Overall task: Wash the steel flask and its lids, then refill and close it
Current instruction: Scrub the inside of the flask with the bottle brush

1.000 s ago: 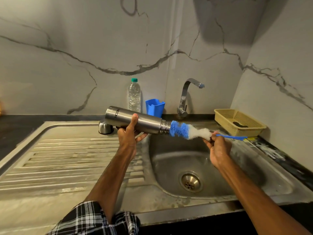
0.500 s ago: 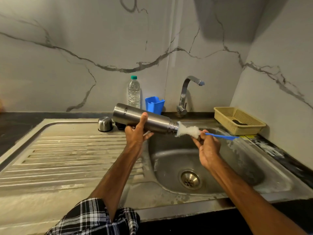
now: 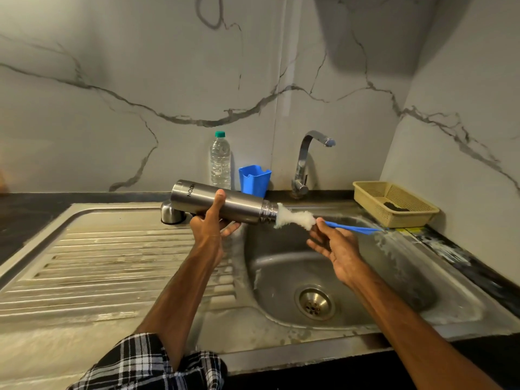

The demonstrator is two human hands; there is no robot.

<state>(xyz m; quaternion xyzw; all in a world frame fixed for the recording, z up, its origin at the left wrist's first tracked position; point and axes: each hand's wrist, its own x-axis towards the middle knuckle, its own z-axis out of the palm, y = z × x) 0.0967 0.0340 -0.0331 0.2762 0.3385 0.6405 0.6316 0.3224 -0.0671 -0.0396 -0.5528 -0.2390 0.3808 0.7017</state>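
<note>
Brush (image 3: pixel 295 219): bristle end hidden inside flask (image 3: pixel 239 205); foamy white tuft shows.
Left hand (image 3: pixel 209 225): grasps smooth steel barrel.
Right hand (image 3: pixel 336 243): pinches thin blue handle.

Home kitchen, wash-up corner. Stainless sink (image 3: pixel 399 277) with ribbed drainboard (image 3: pixel 112 263) was set in dark countertop (image 3: pixel 22 218); curved chrome tap (image 3: pixel 305 161) stood behind basin. Marble-look panels (image 3: pixel 126 66) covered both walls. Plastic water bottle (image 3: pixel 220 161), blue cup (image 3: pixel 254 180) and yellow mesh basket (image 3: pixel 394 218) sat along back edge. Steel flask (image 3: pixel 242 205) hung over basin, soapy bottle brush (image 3: pixel 295 219) in its mouth. Soap streaks marked sink rim.
</note>
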